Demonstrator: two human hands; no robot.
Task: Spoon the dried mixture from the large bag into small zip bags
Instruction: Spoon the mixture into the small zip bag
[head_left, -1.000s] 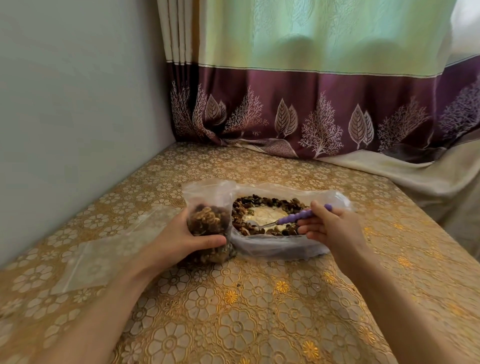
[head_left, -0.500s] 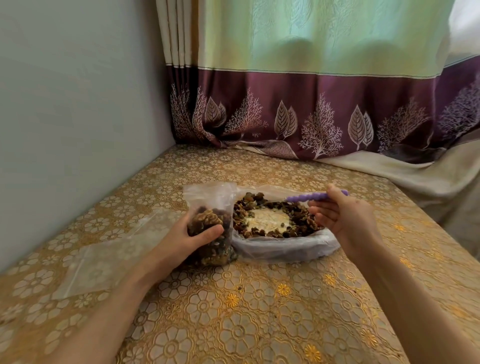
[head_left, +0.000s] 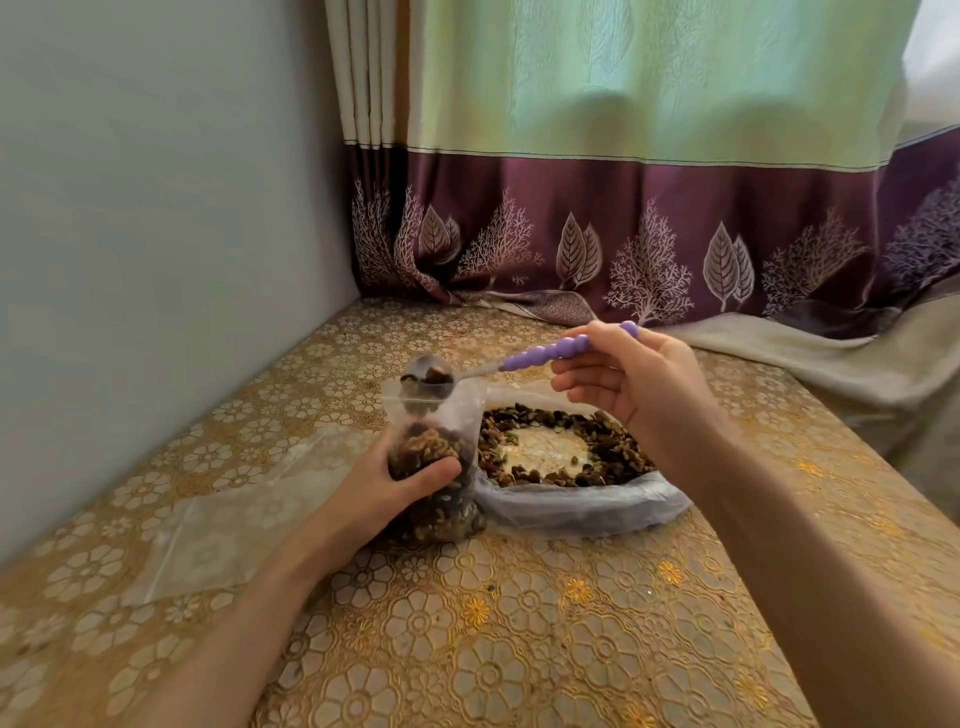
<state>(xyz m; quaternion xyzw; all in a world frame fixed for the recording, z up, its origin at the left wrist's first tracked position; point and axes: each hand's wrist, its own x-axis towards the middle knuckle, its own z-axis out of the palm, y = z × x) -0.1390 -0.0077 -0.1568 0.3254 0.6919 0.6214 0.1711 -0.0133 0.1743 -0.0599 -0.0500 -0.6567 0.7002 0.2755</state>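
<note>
The bench, under a gold flowered cloth, meets a grey wall along its 9 o'clock edge and a curtain at 12 o'clock; its 3 o'clock edge drops off just beyond the right forearm. Bare cloth lies open toward 6 o'clock, between the two forearms, and at 12 o'clock between the bags and the curtain hem.

The small bag stands upright near the middle of the bench, its mouth open at the top, roughly half full of brown, wrinkled dried pieces. The left hand grips it round the middle, thumb across the front. Touching it at 3 o'clock lies the large bag, rolled down and open, with dark dried pieces in a ring around a pale bare patch at its centre.

The right hand pinches the purple beaded handle of the spoon above the large bag; the metal bowl, loaded with a few dark pieces, sits right at the small bag's mouth.

Empty flat bags lie on the cloth at 9 o'clock of the left forearm, near the wall
</note>
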